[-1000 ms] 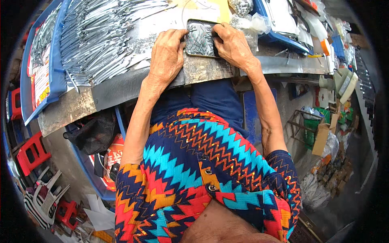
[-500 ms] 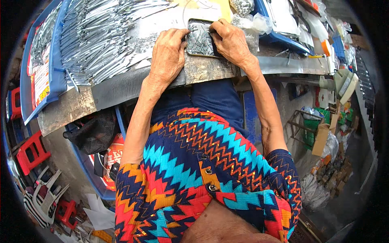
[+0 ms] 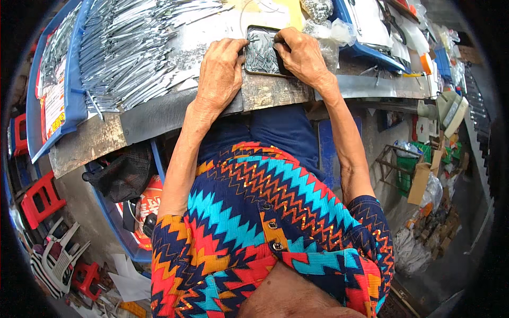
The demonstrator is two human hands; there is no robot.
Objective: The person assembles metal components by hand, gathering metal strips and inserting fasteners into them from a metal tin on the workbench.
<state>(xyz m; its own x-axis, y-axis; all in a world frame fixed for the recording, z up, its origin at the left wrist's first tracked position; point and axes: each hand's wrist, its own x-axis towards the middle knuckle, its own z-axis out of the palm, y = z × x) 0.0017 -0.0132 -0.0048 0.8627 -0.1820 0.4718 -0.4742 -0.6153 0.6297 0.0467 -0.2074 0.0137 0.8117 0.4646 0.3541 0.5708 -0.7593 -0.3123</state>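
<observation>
A shallow dark rectangular tin (image 3: 263,73) lies at the bench's front edge. Inside it are many small grey metal pins (image 3: 261,54), spread over the bottom. My left hand (image 3: 220,66) is closed at the tin's left side, thumb and fingertips pinching the rim. From the other side, my right hand (image 3: 304,55) grips the right rim with bent fingers; its lower fingers are partly hidden behind the hand. To the left of my left hand, long thin metal rods (image 3: 124,55) lie in a thick heap.
A blue tray (image 3: 78,106) stands on the left, another blue tray (image 3: 371,53) at the right. Clear plastic bags (image 3: 339,33) sit beside my right hand. A black mesh bag (image 3: 123,172) hangs below the bench's edge. Red stools (image 3: 43,199) stand on the floor at left.
The pins in the tin have shifted a little, some gathering toward the upper left and middle. Both hands keep nearly the same place on the tin.
</observation>
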